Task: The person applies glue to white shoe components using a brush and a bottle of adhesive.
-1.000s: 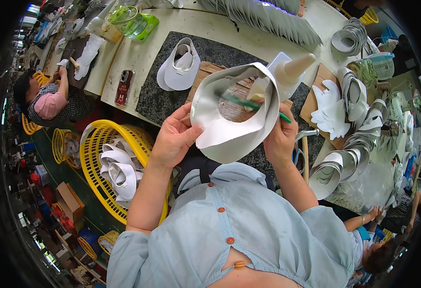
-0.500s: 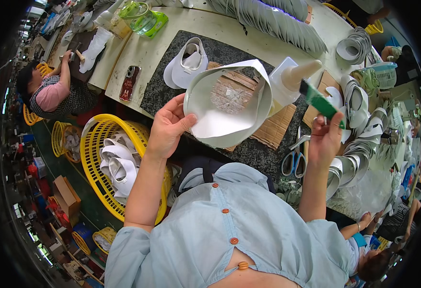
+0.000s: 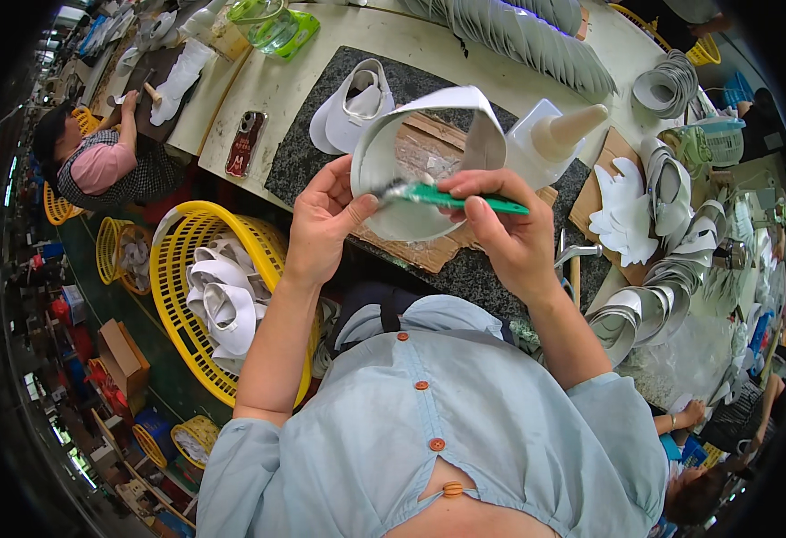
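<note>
My left hand [image 3: 319, 224] pinches the left edge of a pale, ring-shaped shoe upper [image 3: 485, 136], held up above the mat. In my right hand [image 3: 511, 235] is a green-handled brush [image 3: 429, 194], gripped between thumb and fingers. Its bristle end, with white stuff on it, lies at the near left edge of the upper, close to my left thumb. Beneath is a piece of brown cardboard [image 3: 429, 255], smeared with white residue. A formed white shoe upper [image 3: 357, 106] stands at the back left of the speckled black mat [image 3: 308, 166]. Right of the held piece is a translucent bottle with a cone top [image 3: 545, 143].
A yellow basket [image 3: 170, 296] of white uppers stands at my left. A phone [image 3: 246, 143] lies on the table. White scalloped pieces [image 3: 623, 211] and stacked curved parts [image 3: 653, 309] are at right; rows of grey parts [image 3: 518, 45] lie behind. A co-worker [image 3: 97, 166] works at far left.
My right hand has come left and inward, bringing the brush from beside the bottle to the near edge of the upper. The upper has shifted and turned slightly in my left hand.
</note>
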`<move>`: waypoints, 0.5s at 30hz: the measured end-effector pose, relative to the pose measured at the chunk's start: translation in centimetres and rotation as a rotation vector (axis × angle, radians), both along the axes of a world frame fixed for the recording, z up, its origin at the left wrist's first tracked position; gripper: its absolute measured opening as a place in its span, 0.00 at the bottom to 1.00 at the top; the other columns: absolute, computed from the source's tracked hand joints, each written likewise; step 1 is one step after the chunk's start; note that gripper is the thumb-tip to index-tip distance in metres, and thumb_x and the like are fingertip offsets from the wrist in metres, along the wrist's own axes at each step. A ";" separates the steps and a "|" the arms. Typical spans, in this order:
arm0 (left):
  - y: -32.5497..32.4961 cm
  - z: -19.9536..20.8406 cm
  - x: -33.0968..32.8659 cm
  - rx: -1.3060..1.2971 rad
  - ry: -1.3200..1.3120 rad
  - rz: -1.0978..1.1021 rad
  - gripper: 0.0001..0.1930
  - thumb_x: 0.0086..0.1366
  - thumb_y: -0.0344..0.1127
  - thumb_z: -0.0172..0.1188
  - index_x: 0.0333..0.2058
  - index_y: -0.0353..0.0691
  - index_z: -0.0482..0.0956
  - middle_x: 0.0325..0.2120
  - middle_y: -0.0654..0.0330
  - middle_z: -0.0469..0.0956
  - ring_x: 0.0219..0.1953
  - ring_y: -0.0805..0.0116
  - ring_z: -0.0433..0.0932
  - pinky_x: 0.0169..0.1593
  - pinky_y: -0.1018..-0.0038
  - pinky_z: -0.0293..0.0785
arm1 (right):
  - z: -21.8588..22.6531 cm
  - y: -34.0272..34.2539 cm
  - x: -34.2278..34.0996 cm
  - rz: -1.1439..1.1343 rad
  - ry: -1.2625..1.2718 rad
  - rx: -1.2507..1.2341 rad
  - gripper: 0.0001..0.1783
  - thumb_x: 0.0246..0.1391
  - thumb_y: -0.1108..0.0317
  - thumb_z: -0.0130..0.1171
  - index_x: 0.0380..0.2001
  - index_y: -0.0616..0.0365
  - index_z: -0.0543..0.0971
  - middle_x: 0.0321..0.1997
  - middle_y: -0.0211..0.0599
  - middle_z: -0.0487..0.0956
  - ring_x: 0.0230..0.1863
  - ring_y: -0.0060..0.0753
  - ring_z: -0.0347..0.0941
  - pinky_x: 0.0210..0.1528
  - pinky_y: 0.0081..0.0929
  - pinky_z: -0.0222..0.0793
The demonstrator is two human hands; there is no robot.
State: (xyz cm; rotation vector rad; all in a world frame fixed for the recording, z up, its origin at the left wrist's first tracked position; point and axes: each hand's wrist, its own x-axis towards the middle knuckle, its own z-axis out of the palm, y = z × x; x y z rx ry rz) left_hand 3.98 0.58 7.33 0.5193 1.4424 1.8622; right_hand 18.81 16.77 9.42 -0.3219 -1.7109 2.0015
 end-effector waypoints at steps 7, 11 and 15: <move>-0.8 -0.1 -0.6 0.031 -0.116 0.015 0.23 0.59 0.23 0.60 0.53 0.32 0.67 0.44 0.59 0.76 0.47 0.74 0.74 0.53 0.77 0.69 | -0.1 2.2 1.6 -0.008 -0.032 0.060 0.09 0.54 0.68 0.56 0.34 0.64 0.75 0.40 0.41 0.78 0.35 0.22 0.73 0.37 0.20 0.70; -1.0 0.2 -0.8 0.048 -0.176 -0.017 0.23 0.59 0.23 0.60 0.53 0.32 0.67 0.44 0.59 0.76 0.47 0.74 0.74 0.53 0.77 0.69 | 0.2 2.2 1.5 -0.031 0.059 -0.099 0.10 0.55 0.67 0.54 0.34 0.63 0.75 0.39 0.42 0.78 0.35 0.21 0.72 0.37 0.19 0.68; -1.5 -0.1 -1.0 0.099 -0.245 0.037 0.23 0.59 0.23 0.60 0.53 0.34 0.67 0.44 0.59 0.76 0.46 0.75 0.75 0.49 0.79 0.72 | -0.7 2.3 1.3 0.052 -0.009 -0.014 0.11 0.56 0.65 0.53 0.34 0.64 0.74 0.39 0.44 0.78 0.36 0.24 0.72 0.38 0.22 0.69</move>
